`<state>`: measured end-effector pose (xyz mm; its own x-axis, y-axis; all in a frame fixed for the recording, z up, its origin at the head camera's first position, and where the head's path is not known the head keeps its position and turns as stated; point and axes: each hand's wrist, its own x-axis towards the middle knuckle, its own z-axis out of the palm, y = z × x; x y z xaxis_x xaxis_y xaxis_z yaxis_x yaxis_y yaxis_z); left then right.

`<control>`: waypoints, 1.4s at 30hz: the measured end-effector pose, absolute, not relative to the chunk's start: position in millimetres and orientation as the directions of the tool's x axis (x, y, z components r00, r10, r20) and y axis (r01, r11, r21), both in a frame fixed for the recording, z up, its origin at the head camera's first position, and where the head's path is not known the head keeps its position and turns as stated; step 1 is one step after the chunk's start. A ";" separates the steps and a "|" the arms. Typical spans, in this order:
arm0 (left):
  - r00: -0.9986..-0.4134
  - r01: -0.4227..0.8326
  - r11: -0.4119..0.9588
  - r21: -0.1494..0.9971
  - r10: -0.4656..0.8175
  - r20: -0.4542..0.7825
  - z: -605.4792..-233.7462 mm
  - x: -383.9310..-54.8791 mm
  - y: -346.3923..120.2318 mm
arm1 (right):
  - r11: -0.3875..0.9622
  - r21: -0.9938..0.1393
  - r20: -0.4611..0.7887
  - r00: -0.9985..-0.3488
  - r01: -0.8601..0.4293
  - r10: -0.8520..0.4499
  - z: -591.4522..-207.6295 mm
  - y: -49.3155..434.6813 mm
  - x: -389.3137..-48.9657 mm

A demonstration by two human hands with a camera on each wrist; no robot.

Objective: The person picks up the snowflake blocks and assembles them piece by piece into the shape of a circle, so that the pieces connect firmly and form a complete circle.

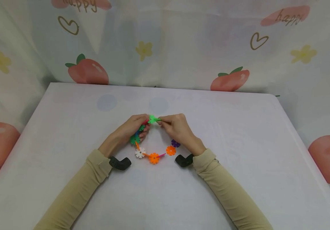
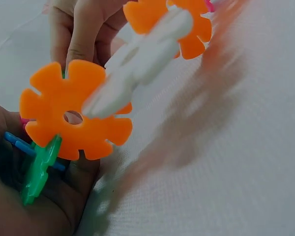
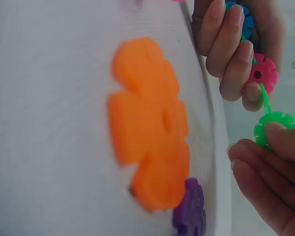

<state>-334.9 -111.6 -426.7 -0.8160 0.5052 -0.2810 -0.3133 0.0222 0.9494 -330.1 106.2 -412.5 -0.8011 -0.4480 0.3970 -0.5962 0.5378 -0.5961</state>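
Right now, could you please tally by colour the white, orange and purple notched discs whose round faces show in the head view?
White disc: 1
Orange discs: 2
Purple disc: 1
Total: 4

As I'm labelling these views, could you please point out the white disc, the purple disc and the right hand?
White disc (image 2: 141, 63), left wrist view: near the middle of its face.
Purple disc (image 1: 175, 143), head view: visible part of its face.
Right hand (image 1: 178, 126), head view: back of the hand.
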 end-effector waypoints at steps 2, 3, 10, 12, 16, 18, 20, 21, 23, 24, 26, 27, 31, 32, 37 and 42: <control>-0.819 -0.311 0.022 0.950 0.500 -0.280 -427.0 -334.7 -111.6 | 0.551 -0.574 0.389 -0.794 -0.605 -0.467 -409.8 105.2 -328.7; -0.820 -0.311 0.022 0.950 0.499 -0.280 -427.0 -334.5 -111.5 | 0.555 -0.566 0.385 -0.791 -0.609 -0.475 -408.9 104.9 -328.2; -0.819 -0.324 0.006 0.946 0.498 -0.284 -425.6 -333.7 -111.2 | 0.549 -0.637 0.343 -0.837 -0.541 -0.426 -411.5 103.0 -327.9; -0.818 -0.330 -0.002 0.944 0.500 -0.284 -425.7 -333.8 -111.6 | 0.533 -0.679 0.327 -0.858 -0.504 -0.395 -412.5 101.8 -327.5; -0.814 -0.337 -0.017 0.941 0.507 -0.282 -425.7 -334.7 -112.5 | 0.505 -0.723 0.325 -0.877 -0.471 -0.352 -413.4 99.4 -326.1; -0.813 -0.341 -0.023 0.940 0.509 -0.283 -425.7 -335.0 -113.1 | 0.502 -0.725 0.338 -0.878 -0.472 -0.338 -413.6 98.3 -325.5; -0.812 -0.341 -0.027 0.940 0.512 -0.280 -425.9 -335.2 -113.5 | 0.499 -0.725 0.352 -0.878 -0.475 -0.325 -413.8 97.1 -324.9; -0.812 -0.342 -0.030 0.939 0.513 -0.279 -426.0 -335.3 -113.7 | 0.500 -0.722 0.359 -0.877 -0.478 -0.319 -414.2 96.6 -324.8; -0.812 -0.350 -0.041 0.936 0.511 -0.281 -426.4 -335.5 -113.4 | 0.498 -0.721 0.370 -0.876 -0.481 -0.311 -414.8 95.8 -324.6; -0.812 -0.352 -0.046 0.935 0.512 -0.281 -426.6 -335.5 -113.1 | 0.497 -0.722 0.373 -0.875 -0.482 -0.307 -415.4 95.5 -324.7; -0.812 -0.359 -0.053 0.932 0.510 -0.284 -426.8 -335.5 -112.3 | 0.497 -0.720 0.379 -0.874 -0.485 -0.304 -416.1 95.3 -324.4; -0.813 -0.362 -0.055 0.931 0.508 -0.285 -427.0 -335.5 -111.8 | 0.498 -0.717 0.382 -0.873 -0.487 -0.304 -416.5 95.3 -324.4; -0.817 -0.365 -0.061 0.929 0.500 -0.288 -427.1 -334.7 -110.8 | 0.502 -0.702 0.396 -0.863 -0.505 -0.315 -416.1 94.8 -323.0; -0.818 -0.362 -0.059 0.930 0.499 -0.287 -426.9 -334.5 -110.5 | 0.502 -0.699 0.398 -0.860 -0.510 -0.319 -415.8 94.9 -322.6; -0.814 -0.360 -0.049 0.932 0.505 -0.288 -425.7 -334.1 -110.0 | 0.502 -0.695 0.388 -0.856 -0.515 -0.342 -412.7 95.8 -322.5; -0.810 -0.359 -0.024 0.933 0.504 -0.299 -424.6 -333.8 -109.3 | 0.529 -0.717 0.294 -0.885 -0.454 -0.362 -405.0 99.4 -326.1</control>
